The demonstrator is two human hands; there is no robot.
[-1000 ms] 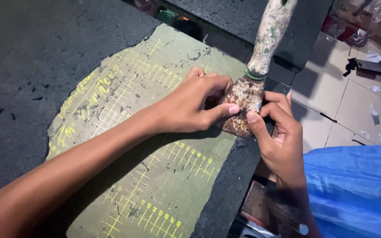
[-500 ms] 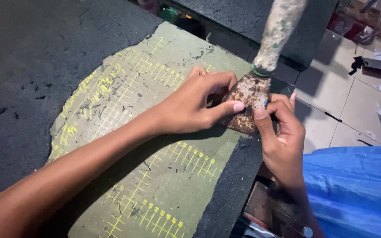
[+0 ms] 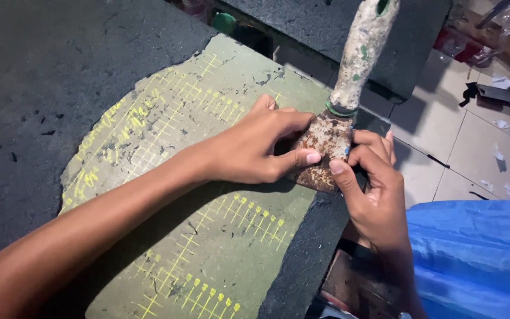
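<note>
Scraper [image 3: 327,150], a rusty, paint-crusted putty knife, stands with its blade down at the near edge of the green cutting mat [image 3: 208,236], its pale spattered handle [image 3: 362,50] rising toward the top of the view. Compared with a second ago, the tool sits a little more upright and the two hands have closed in on the blade rather than the handle. That suggests the work has settled on the blade's edge where it meets the mat.

Left hand [image 3: 255,150] reaches across the mat, its thumb and fingers [image 3: 309,158] pinching the blade's left side. Right hand [image 3: 373,189] comes up from beyond the mat's edge, its thumb [image 3: 337,168] pressed to the blade's lower right and its other fingers curled behind the metal.

Beneath the mat lies the dark, rough counter [image 3: 36,77]. A blue plastic sheet [image 3: 473,254] lies to the right of the mat, over tiled floor [image 3: 444,142].

Hidden: the blade's bottom edge, covered by both thumbs, so whether anything is caught under it cannot be told. The handle's tip is cut off by the frame, and the mat's yellow markings are worn.
</note>
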